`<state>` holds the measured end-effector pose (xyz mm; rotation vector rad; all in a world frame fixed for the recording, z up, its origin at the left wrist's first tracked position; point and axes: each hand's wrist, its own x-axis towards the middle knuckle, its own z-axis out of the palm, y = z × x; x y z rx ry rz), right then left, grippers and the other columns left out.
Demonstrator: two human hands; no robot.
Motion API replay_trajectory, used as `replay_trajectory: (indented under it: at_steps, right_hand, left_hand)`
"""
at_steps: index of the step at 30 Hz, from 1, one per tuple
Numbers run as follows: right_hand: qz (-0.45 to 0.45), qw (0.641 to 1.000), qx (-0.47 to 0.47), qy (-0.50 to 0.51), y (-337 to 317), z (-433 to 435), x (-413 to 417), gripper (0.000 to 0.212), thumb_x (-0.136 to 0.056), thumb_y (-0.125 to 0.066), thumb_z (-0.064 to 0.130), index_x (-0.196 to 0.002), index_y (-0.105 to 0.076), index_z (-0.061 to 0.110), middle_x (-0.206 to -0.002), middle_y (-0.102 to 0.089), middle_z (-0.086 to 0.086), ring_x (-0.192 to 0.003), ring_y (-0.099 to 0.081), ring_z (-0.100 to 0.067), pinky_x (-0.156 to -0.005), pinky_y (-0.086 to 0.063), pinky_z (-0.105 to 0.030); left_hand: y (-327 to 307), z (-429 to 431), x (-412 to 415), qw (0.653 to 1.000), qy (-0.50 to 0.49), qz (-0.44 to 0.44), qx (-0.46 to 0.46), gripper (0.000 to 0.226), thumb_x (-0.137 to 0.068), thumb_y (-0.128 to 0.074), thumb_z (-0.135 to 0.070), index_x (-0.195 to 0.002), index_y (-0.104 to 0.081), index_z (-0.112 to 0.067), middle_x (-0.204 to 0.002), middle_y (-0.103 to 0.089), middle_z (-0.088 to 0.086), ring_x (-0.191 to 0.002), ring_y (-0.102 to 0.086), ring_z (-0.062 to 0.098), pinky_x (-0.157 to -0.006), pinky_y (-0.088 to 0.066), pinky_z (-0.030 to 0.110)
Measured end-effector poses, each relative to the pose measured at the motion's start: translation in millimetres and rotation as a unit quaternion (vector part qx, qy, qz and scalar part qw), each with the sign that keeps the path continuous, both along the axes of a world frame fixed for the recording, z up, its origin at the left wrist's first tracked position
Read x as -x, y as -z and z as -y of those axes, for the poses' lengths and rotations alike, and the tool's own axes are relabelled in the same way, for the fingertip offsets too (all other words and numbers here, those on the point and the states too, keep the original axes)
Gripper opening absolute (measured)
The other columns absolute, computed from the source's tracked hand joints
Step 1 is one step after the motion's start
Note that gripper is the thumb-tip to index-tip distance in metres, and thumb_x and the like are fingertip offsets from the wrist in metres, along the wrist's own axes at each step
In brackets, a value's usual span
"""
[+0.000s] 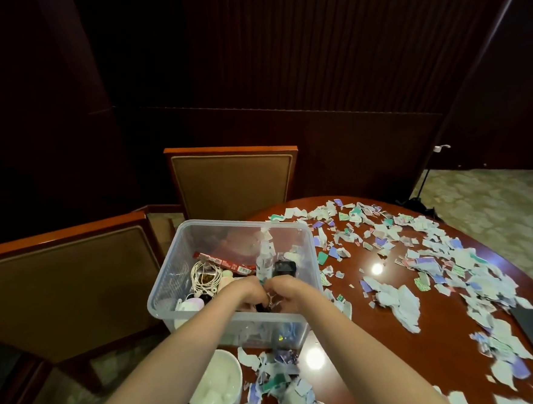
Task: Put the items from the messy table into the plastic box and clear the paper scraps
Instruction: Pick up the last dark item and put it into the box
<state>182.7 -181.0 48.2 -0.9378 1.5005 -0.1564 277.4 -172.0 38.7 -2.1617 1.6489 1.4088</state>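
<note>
Grip, left: left hand (248,293) was curled inside the box, fingers bent down round sth small & dark; what exactly, can't tell, it was mostly hidden.
Grip, right: right hand (286,293) met it knuckle to knuckle, fingers pinched on a crinkly clear bit, prob. wrapper; both hands seemed to share 1 item, likely to lower it in w/o spilling.
Box: clear plastic box (161,291) sat at the table's near-left corner, under & around both hands, so drops were short.
Already in: white earphone cable (202,277) coiled just left of the grip; red snack wrapper (223,263) beyond-left; small clear bottle (264,262) upright just beyond the grip; black block, maybe a charger (284,268), touching-close beyond the right hand; pink-white round things by the left wrist.
Scraps: torn paper scraps (420,254) lay thick over the table (359,290) right of the grip, well apart; another heap (280,377) nearer the body than the grip. A few sat inside the box too.
Bowl: white bowl (216,385) stood near the body, under the left forearm; contents unclear.
Progress: items looked mostly boxed; scraps not yet cleared.
Why: 2 hands low in the box suggested placing, not tossing.
</note>
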Motion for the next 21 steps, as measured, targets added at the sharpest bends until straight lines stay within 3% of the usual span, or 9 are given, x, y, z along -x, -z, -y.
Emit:
replay_trajectory:
  at_steps: [5, 7, 8, 10, 11, 14, 16, 19, 21]
  right_hand:
    - [0.023, 0.999, 0.035, 0.015, -9.2, -9.4, 10.2, 0.018, -0.094, -0.043, 0.003, -0.108, -0.052, -0.004, -0.102, -0.049, -0.016, -0.093, -0.054, -0.025, -0.09, -0.047, -0.035]
    - [0.025, 0.997, 0.065, 0.024, -13.7, -14.3, 15.9, 0.019, -0.094, -0.041, 0.003, -0.109, -0.051, -0.001, -0.106, -0.051, -0.016, -0.094, -0.059, -0.022, -0.101, -0.044, -0.038]
    - [0.024, 0.996, 0.081, 0.027, -16.1, -17.0, 18.3, 0.022, -0.093, -0.041, 0.003, -0.112, -0.051, -0.001, -0.112, -0.056, -0.018, -0.09, -0.06, -0.02, -0.104, -0.042, -0.039]
    - [0.024, 0.993, 0.109, 0.038, -21.8, -22.8, 23.8, 0.031, -0.093, -0.042, 0.001, -0.123, -0.05, -0.005, -0.126, -0.057, -0.024, -0.096, -0.062, -0.024, -0.102, -0.044, -0.037]
    - [0.026, 0.991, 0.12, 0.048, -26.2, -26.6, 25.6, 0.032, -0.093, -0.043, 0.0, -0.124, -0.05, -0.006, -0.122, -0.059, -0.025, -0.098, -0.063, -0.026, -0.096, -0.048, -0.035]
    - [0.03, 0.986, 0.138, 0.086, -35.1, -34.9, 30.8, 0.015, -0.094, -0.045, 0.001, -0.098, -0.058, -0.002, -0.078, -0.057, -0.013, -0.067, -0.056, -0.018, -0.067, -0.049, -0.028]
    - [0.025, 0.983, 0.143, 0.115, -38.9, -40.8, 33.5, 0.015, -0.094, -0.045, 0.002, -0.086, -0.058, -0.001, -0.071, -0.053, -0.009, -0.059, -0.05, -0.016, -0.058, -0.046, -0.024]
    - [0.048, 0.974, 0.152, 0.163, -42.7, -48.8, 38.8, 0.015, -0.094, -0.047, 0.002, -0.099, -0.06, -0.005, -0.07, -0.054, -0.009, -0.058, -0.051, -0.015, -0.059, -0.048, -0.022]
    - [0.076, 0.966, 0.152, 0.193, -46.9, -56.6, 40.9, 0.014, -0.094, -0.047, 0.002, -0.089, -0.06, -0.003, -0.07, -0.055, -0.009, -0.056, -0.051, -0.014, -0.061, -0.048, -0.022]
  left_hand:
    - [-12.8, -5.8, -6.1, 0.999, -0.022, 0.001, 0.024, 0.038, -0.092, -0.05, -0.008, -0.128, -0.05, 0.004, -0.089, -0.058, 0.013, -0.067, -0.053, 0.018, -0.062, -0.046, 0.024]
    - [-18.0, -7.7, -8.5, 0.998, -0.035, -0.005, 0.043, 0.037, -0.092, -0.051, -0.008, -0.128, -0.05, 0.002, -0.118, -0.06, 0.02, -0.079, -0.057, 0.021, -0.072, -0.051, 0.027]
    - [-21.5, -9.9, -8.9, 0.998, -0.042, -0.006, 0.053, 0.037, -0.092, -0.051, -0.007, -0.128, -0.051, 0.001, -0.122, -0.058, 0.02, -0.082, -0.058, 0.022, -0.076, -0.052, 0.028]
    - [-27.4, -14.6, -8.5, 0.997, -0.048, -0.012, 0.067, 0.033, -0.092, -0.052, -0.004, -0.124, -0.053, 0.0, -0.12, -0.059, 0.017, -0.085, -0.06, 0.022, -0.08, -0.054, 0.029]
    - [-29.2, -16.6, -7.5, 0.996, -0.049, -0.021, 0.072, 0.029, -0.091, -0.051, -0.002, -0.12, -0.055, 0.001, -0.117, -0.059, 0.016, -0.081, -0.06, 0.022, -0.074, -0.054, 0.026]
    - [-40.5, -27.9, -1.8, 0.99, -0.069, -0.059, 0.106, 0.014, -0.092, -0.046, 0.002, -0.098, -0.055, -0.007, -0.098, -0.053, 0.011, -0.063, -0.053, 0.016, -0.046, -0.044, 0.016]
    - [-45.6, -33.1, 1.4, 0.983, -0.078, -0.071, 0.149, 0.017, -0.094, -0.043, -0.004, -0.092, -0.058, -0.013, -0.094, -0.057, 0.01, -0.067, -0.056, 0.019, -0.05, -0.045, 0.019]
    - [-54.3, -41.0, 5.1, 0.971, -0.099, -0.1, 0.191, 0.029, -0.094, -0.042, -0.008, -0.072, -0.056, -0.019, -0.084, -0.059, 0.006, -0.057, -0.054, 0.013, -0.048, -0.043, 0.017]
    - [-59.7, -47.4, 7.6, 0.964, -0.113, -0.128, 0.202, 0.026, -0.095, -0.043, -0.009, -0.076, -0.057, -0.018, -0.075, -0.058, 0.001, -0.055, -0.051, 0.01, -0.047, -0.042, 0.015]
